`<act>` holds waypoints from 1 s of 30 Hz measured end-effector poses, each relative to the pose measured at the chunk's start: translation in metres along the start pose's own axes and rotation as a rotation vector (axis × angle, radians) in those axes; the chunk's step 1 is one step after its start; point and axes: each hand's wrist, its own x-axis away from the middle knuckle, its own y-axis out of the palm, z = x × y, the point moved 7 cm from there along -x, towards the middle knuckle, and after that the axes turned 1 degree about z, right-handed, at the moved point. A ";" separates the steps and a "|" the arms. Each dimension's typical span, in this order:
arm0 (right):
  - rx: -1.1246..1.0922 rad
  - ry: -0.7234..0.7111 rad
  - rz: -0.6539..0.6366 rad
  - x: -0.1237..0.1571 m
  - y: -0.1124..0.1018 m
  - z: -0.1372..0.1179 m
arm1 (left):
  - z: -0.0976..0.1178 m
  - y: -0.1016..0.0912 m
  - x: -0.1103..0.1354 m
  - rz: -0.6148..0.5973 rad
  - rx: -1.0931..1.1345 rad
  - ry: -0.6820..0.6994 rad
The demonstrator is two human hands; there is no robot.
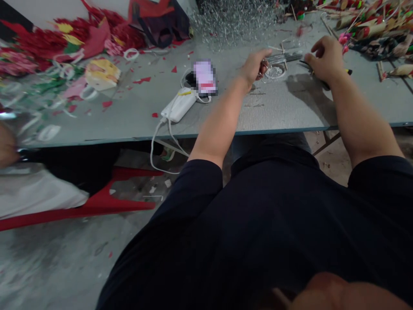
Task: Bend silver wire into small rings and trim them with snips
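Observation:
My left hand [254,69] is closed with its fingertips pinched on a thin, shiny piece of wire, partly hidden by the fingers. Just right of it, a small round dish [275,72] of tiny clear or whitish pieces sits on the table. Behind the dish lies a bundle of straight metal wires [290,56]. My right hand [327,60] is curled around what look like pliers [347,72], with dark and yellow handles; a dark tip pokes out on the left and most of the tool is covered by the palm.
A phone [204,76] and a white power bank [179,104] with cables lie left of my arm. Tangled silver wire [237,21] is heaped behind. Red artificial flowers [29,43] and bamboo pieces [371,26] fill the far corners. Another person's arm [6,144] and a red stool [106,198] are at left.

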 end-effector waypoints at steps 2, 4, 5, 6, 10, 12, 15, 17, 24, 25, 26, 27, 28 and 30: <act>-0.247 -0.092 -0.034 0.001 0.010 -0.017 | -0.001 0.003 0.001 0.014 -0.011 0.028; -0.386 -0.213 -0.101 0.007 0.020 -0.043 | 0.003 0.009 0.007 -0.007 -0.020 0.064; -0.414 -0.237 -0.111 0.011 0.023 -0.054 | 0.006 0.012 0.011 -0.012 -0.017 0.082; -0.415 -0.240 -0.111 0.015 0.025 -0.063 | 0.009 0.014 0.015 -0.008 -0.015 0.094; -0.382 -0.230 -0.220 0.027 0.037 -0.086 | 0.019 0.021 0.032 0.000 -0.036 0.090; -0.360 -0.216 -0.219 0.028 0.037 -0.089 | 0.021 0.022 0.035 -0.020 -0.031 0.100; -0.339 -0.207 -0.219 0.030 0.035 -0.092 | 0.019 0.024 0.033 -0.080 -0.023 0.101; -0.348 -0.189 -0.257 0.032 0.035 -0.094 | 0.014 0.024 0.028 -0.079 -0.049 0.089; -0.485 -0.102 -0.288 0.030 0.035 -0.092 | 0.014 0.029 0.028 -0.029 -0.139 0.077; -0.494 -0.105 -0.274 0.028 0.036 -0.092 | 0.015 0.030 0.031 -0.036 -0.153 0.082; -0.499 -0.109 -0.265 0.026 0.037 -0.091 | 0.016 0.031 0.033 -0.045 -0.166 0.086; -0.504 -0.108 -0.258 0.024 0.038 -0.091 | 0.016 0.033 0.035 -0.059 -0.178 0.088; -0.511 -0.098 -0.256 0.023 0.040 -0.090 | 0.015 0.033 0.036 -0.070 -0.187 0.090; -0.526 -0.056 -0.263 0.023 0.043 -0.086 | 0.013 0.032 0.036 -0.055 -0.199 0.091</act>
